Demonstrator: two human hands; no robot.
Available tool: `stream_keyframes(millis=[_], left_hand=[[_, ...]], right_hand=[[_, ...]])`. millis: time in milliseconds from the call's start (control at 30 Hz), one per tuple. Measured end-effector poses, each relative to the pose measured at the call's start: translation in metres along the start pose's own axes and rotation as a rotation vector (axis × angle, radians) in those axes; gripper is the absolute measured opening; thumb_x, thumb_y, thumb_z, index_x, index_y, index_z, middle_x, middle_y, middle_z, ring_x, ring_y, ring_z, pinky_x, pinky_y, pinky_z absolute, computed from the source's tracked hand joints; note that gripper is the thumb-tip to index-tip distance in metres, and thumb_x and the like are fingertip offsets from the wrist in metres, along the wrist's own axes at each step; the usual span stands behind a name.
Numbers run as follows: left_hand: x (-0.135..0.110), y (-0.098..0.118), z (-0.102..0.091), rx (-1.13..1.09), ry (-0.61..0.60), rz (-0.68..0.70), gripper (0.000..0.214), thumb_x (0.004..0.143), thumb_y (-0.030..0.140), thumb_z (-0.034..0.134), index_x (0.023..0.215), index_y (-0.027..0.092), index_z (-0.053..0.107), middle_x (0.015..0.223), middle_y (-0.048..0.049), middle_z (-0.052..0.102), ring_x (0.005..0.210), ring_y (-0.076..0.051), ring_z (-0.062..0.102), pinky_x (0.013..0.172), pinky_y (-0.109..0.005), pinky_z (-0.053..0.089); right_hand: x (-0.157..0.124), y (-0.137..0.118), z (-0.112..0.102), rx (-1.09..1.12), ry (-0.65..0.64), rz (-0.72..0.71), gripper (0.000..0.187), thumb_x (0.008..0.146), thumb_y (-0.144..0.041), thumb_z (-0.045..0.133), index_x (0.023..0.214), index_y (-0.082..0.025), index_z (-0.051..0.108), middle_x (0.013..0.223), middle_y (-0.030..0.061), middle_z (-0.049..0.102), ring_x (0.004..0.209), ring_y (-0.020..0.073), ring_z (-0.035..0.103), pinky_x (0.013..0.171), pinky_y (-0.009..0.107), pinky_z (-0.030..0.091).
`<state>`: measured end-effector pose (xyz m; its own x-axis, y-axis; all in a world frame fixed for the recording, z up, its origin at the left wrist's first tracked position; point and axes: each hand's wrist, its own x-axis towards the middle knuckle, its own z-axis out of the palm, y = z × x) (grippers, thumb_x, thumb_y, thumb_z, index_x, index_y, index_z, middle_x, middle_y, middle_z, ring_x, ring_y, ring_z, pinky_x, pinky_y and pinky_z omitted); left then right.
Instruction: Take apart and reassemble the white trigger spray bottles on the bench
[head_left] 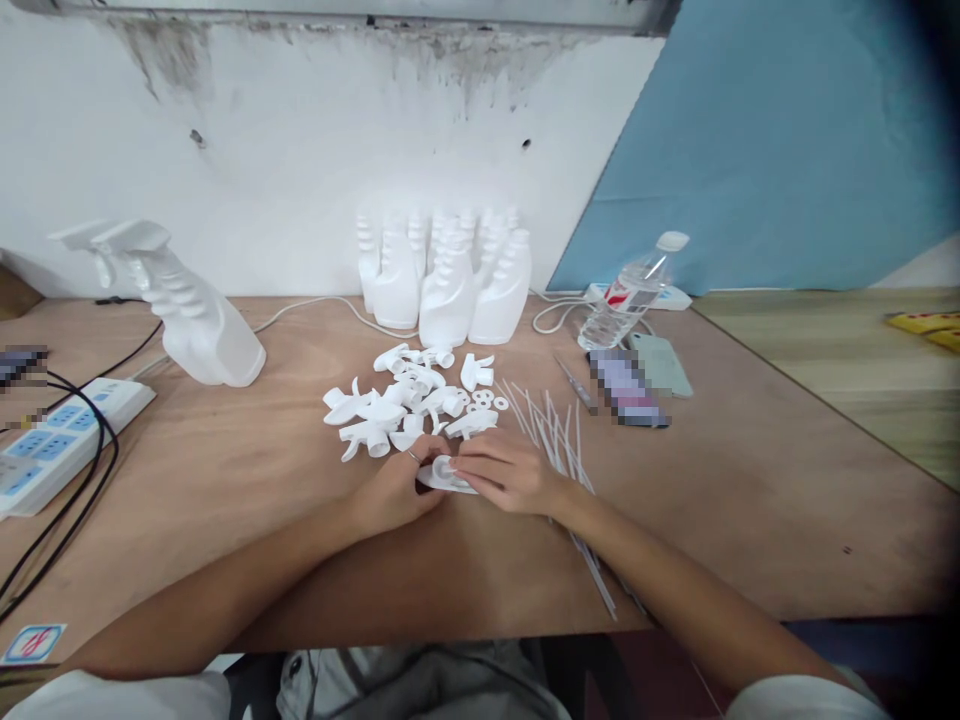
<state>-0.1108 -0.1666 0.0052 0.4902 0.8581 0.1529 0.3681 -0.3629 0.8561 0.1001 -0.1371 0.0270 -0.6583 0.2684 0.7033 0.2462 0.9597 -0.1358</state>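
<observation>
Near the front middle of the table, my left hand (401,487) is closed around a white spray trigger head (444,474), its round collar turned up toward me. The fingers of my right hand (514,472) pinch at the collar's edge; whatever small part they may hold is hidden. Just beyond my hands lies a loose pile of white trigger heads (375,412). Several flat white ring washers (500,403) sit at the pile's right side. Thin white dip tubes (574,450) are scattered beside and partly under my right forearm.
White spray bottles without heads (448,290) stand grouped against the wall. Bottles with trigger heads (206,330) stand at the left, behind a power strip (71,435) with black cables. At right are a water bottle (626,300), a phone (626,388), a pale green phone-like object (661,364) and a slim pointed tool (576,385).
</observation>
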Motion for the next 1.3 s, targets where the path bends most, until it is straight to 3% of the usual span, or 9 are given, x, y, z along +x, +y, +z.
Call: stream_keyframes(millis=[233, 367, 567, 800, 1300], left_hand=[[-0.003, -0.004, -0.004, 0.083, -0.027, 0.043, 0.034, 0.080, 0.020, 0.061, 0.112, 0.024, 0.047, 0.103, -0.0022, 0.061, 0.091, -0.018, 0.060, 0.082, -0.030, 0.049], [-0.008, -0.009, -0.010, 0.209, -0.056, 0.089, 0.045, 0.081, 0.029, 0.064, 0.121, 0.024, 0.043, 0.112, -0.0060, 0.062, 0.098, -0.021, 0.061, 0.084, -0.033, 0.049], [-0.007, -0.010, -0.014, 0.308, -0.108, 0.251, 0.021, 0.091, 0.028, 0.051, 0.112, 0.022, 0.053, 0.116, -0.0070, 0.062, 0.106, -0.018, 0.060, 0.089, -0.031, 0.049], [-0.006, -0.014, -0.018, 0.349, -0.077, 0.358, 0.026, 0.092, 0.030, 0.051, 0.117, 0.025, 0.058, 0.121, -0.0071, 0.063, 0.110, -0.018, 0.060, 0.094, -0.031, 0.049], [-0.006, -0.020, -0.019, 0.338, -0.048, 0.382, 0.019, 0.090, 0.032, 0.055, 0.105, 0.024, 0.062, 0.108, -0.0061, 0.068, 0.099, -0.017, 0.065, 0.086, -0.028, 0.051]], right_hand=[[0.002, 0.000, -0.002, 0.044, -0.130, -0.014, 0.028, 0.086, -0.015, 0.056, 0.114, -0.019, 0.061, 0.099, 0.0087, 0.069, 0.085, 0.0184, 0.063, 0.073, 0.032, 0.051], [0.003, -0.001, -0.004, 0.062, -0.144, 0.021, 0.020, 0.088, -0.017, 0.055, 0.106, -0.018, 0.063, 0.096, 0.0085, 0.069, 0.083, 0.0177, 0.064, 0.074, 0.032, 0.052], [0.001, -0.001, -0.003, 0.064, -0.200, 0.039, 0.014, 0.088, -0.016, 0.054, 0.096, -0.018, 0.064, 0.100, 0.0093, 0.068, 0.085, 0.0174, 0.063, 0.075, 0.031, 0.051], [0.000, 0.001, -0.002, 0.098, -0.292, 0.075, 0.019, 0.090, -0.014, 0.049, 0.101, -0.019, 0.063, 0.102, 0.0088, 0.067, 0.087, 0.0163, 0.063, 0.076, 0.029, 0.051], [-0.001, 0.000, 0.002, 0.257, -0.225, 0.100, 0.020, 0.090, -0.012, 0.048, 0.105, -0.016, 0.060, 0.100, 0.0098, 0.067, 0.092, 0.0167, 0.063, 0.080, 0.029, 0.051]])
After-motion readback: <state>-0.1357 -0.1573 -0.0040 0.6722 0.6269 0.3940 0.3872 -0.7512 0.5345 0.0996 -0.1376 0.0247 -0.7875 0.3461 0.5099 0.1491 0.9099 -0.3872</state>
